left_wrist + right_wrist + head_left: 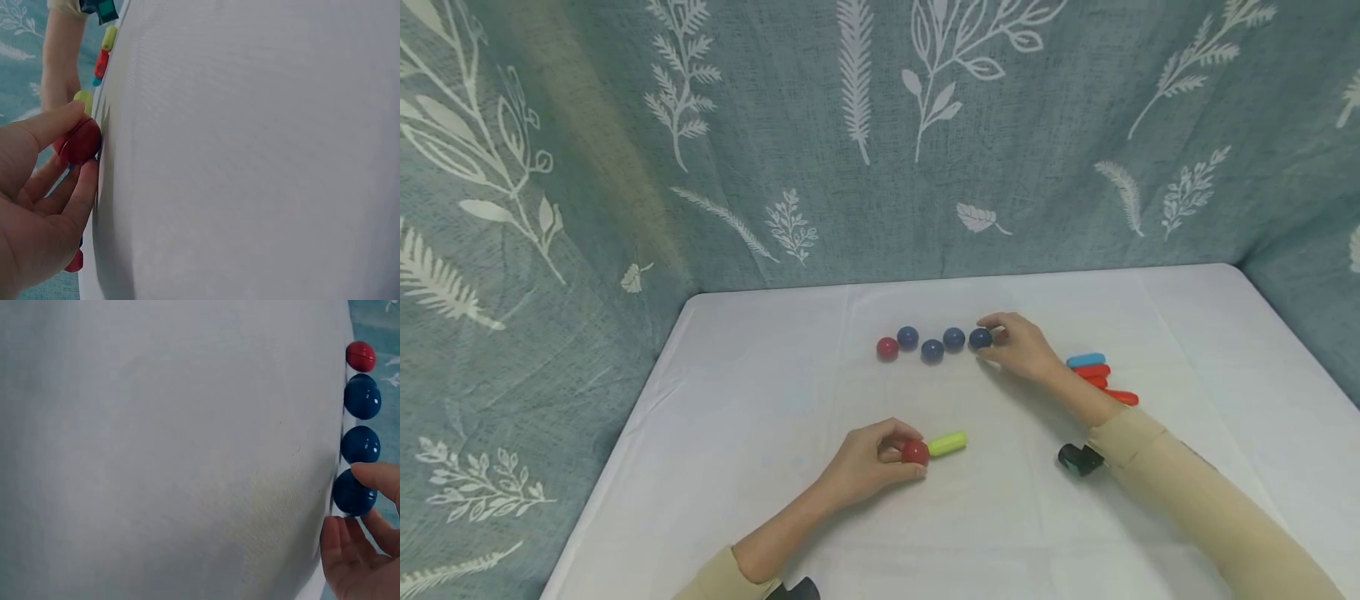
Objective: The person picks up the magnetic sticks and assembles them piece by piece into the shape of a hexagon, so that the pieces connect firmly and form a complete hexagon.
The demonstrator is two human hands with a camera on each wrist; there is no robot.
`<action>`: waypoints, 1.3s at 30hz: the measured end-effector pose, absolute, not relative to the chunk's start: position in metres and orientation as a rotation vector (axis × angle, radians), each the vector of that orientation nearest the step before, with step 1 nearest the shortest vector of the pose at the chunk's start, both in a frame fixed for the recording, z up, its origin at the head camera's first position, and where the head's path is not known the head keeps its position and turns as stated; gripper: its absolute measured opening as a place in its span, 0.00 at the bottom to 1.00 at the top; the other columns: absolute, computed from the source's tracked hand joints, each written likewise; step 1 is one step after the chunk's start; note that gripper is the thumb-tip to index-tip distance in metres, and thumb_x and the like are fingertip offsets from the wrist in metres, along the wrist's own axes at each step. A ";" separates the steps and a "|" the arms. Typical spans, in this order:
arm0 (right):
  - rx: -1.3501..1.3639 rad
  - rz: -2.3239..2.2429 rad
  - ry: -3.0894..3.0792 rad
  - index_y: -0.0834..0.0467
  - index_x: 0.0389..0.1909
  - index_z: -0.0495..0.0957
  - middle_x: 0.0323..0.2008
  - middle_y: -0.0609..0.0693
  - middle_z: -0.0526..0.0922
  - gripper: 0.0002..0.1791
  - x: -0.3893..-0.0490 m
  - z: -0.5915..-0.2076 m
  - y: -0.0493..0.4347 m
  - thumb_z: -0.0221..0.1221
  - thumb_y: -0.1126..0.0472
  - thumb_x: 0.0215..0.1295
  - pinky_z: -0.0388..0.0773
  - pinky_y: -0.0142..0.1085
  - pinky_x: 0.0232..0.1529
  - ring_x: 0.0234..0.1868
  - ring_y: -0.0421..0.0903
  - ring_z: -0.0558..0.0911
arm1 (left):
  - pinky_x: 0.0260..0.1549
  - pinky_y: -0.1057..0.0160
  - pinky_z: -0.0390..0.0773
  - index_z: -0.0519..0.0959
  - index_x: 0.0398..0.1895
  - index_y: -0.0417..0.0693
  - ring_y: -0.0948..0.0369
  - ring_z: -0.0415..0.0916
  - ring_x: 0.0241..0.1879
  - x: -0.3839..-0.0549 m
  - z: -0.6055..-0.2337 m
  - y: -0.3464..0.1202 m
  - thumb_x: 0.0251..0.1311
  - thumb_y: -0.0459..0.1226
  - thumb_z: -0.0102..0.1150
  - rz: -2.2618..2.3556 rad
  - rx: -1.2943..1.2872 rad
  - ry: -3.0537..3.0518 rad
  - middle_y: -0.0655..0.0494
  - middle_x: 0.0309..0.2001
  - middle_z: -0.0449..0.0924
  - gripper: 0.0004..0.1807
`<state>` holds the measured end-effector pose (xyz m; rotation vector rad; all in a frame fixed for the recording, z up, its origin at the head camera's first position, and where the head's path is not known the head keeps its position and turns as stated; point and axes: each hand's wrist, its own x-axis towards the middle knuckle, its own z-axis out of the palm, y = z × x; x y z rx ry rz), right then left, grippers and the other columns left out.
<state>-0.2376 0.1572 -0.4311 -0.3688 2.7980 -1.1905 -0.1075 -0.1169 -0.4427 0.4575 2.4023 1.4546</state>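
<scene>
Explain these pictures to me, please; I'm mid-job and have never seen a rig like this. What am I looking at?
There's no machine here: it's a person's bare left hand and right hand. The wide picture comes from a camera worn on the head; the two close ones come from cameras on the wrists. On the white table are a loose row of one red ball and four blue balls, a yellow-green stick, and, farther right, a blue stick and red sticks. The left hand grips another red ball; the right hand's fingers are around the row's rightmost blue ball.
</scene>
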 end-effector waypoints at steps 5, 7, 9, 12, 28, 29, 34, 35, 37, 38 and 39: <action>-0.376 -1.163 2.802 0.64 0.57 0.75 0.51 0.63 0.79 0.25 -0.241 -0.433 0.157 0.66 0.62 0.60 0.77 0.49 0.47 0.51 0.59 0.78 | 0.48 0.66 0.78 0.80 0.46 0.47 0.59 0.79 0.47 -0.107 -0.443 -0.117 0.50 0.38 0.74 1.457 0.450 2.401 0.57 0.41 0.82 0.20; -0.391 -1.157 2.809 0.64 0.56 0.76 0.50 0.63 0.80 0.24 -0.240 -0.433 0.158 0.66 0.62 0.59 0.78 0.48 0.46 0.50 0.59 0.79 | 0.48 0.66 0.78 0.80 0.46 0.47 0.59 0.79 0.47 -0.107 -0.442 -0.117 0.50 0.39 0.74 1.451 0.450 2.406 0.57 0.41 0.82 0.20; -0.400 -1.160 2.801 0.64 0.55 0.77 0.48 0.62 0.80 0.23 -0.238 -0.433 0.158 0.67 0.61 0.59 0.79 0.46 0.43 0.49 0.58 0.80 | 0.48 0.67 0.78 0.80 0.46 0.48 0.59 0.79 0.47 -0.108 -0.443 -0.117 0.50 0.39 0.74 1.448 0.451 2.410 0.57 0.41 0.82 0.20; -0.410 -1.169 2.763 0.62 0.54 0.78 0.47 0.60 0.81 0.23 -0.229 -0.432 0.159 0.68 0.60 0.58 0.80 0.43 0.40 0.47 0.55 0.80 | 0.47 0.68 0.78 0.80 0.46 0.49 0.60 0.79 0.47 -0.108 -0.444 -0.118 0.50 0.39 0.74 1.445 0.443 2.411 0.58 0.41 0.81 0.19; -0.587 -1.146 2.496 0.55 0.50 0.79 0.36 0.45 0.80 0.21 -0.162 -0.428 0.160 0.70 0.58 0.54 0.77 0.37 0.38 0.39 0.45 0.78 | 0.47 0.67 0.78 0.79 0.45 0.48 0.60 0.80 0.46 -0.108 -0.444 -0.117 0.49 0.38 0.75 1.441 0.449 2.422 0.57 0.41 0.81 0.20; -0.606 -1.149 2.487 0.55 0.49 0.79 0.35 0.45 0.80 0.21 -0.160 -0.429 0.160 0.70 0.59 0.54 0.77 0.37 0.37 0.38 0.44 0.78 | 0.46 0.67 0.78 0.79 0.45 0.48 0.60 0.81 0.46 -0.108 -0.444 -0.117 0.49 0.37 0.75 1.437 0.447 2.425 0.57 0.41 0.81 0.20; -0.645 -1.159 2.465 0.56 0.49 0.79 0.35 0.45 0.80 0.20 -0.154 -0.428 0.158 0.70 0.61 0.54 0.78 0.36 0.39 0.38 0.43 0.78 | 0.46 0.67 0.78 0.79 0.45 0.48 0.60 0.81 0.46 -0.109 -0.444 -0.117 0.49 0.38 0.75 1.407 0.438 2.445 0.57 0.41 0.81 0.20; -0.649 -1.162 2.463 0.56 0.49 0.79 0.35 0.45 0.80 0.20 -0.153 -0.428 0.157 0.70 0.61 0.54 0.78 0.36 0.39 0.38 0.43 0.78 | 0.46 0.67 0.78 0.79 0.45 0.48 0.60 0.81 0.46 -0.109 -0.444 -0.116 0.49 0.38 0.75 1.403 0.436 2.447 0.58 0.41 0.81 0.20; -0.659 -1.162 2.464 0.56 0.48 0.79 0.35 0.45 0.80 0.20 -0.151 -0.428 0.156 0.70 0.61 0.54 0.78 0.36 0.40 0.38 0.43 0.78 | 0.47 0.67 0.78 0.79 0.45 0.48 0.60 0.81 0.46 -0.109 -0.444 -0.116 0.49 0.38 0.75 1.398 0.434 2.450 0.58 0.41 0.81 0.20; -0.666 -1.162 2.464 0.56 0.48 0.79 0.35 0.44 0.80 0.20 -0.151 -0.428 0.156 0.70 0.61 0.54 0.78 0.36 0.40 0.38 0.43 0.78 | 0.47 0.67 0.78 0.79 0.45 0.48 0.60 0.81 0.46 -0.108 -0.443 -0.116 0.49 0.38 0.75 1.398 0.433 2.448 0.57 0.41 0.81 0.20; -0.674 -1.161 2.465 0.56 0.48 0.79 0.35 0.44 0.80 0.20 -0.150 -0.428 0.156 0.70 0.61 0.54 0.78 0.35 0.40 0.38 0.43 0.79 | 0.47 0.67 0.78 0.79 0.45 0.48 0.59 0.81 0.46 -0.108 -0.443 -0.116 0.49 0.38 0.75 1.399 0.434 2.447 0.57 0.41 0.81 0.20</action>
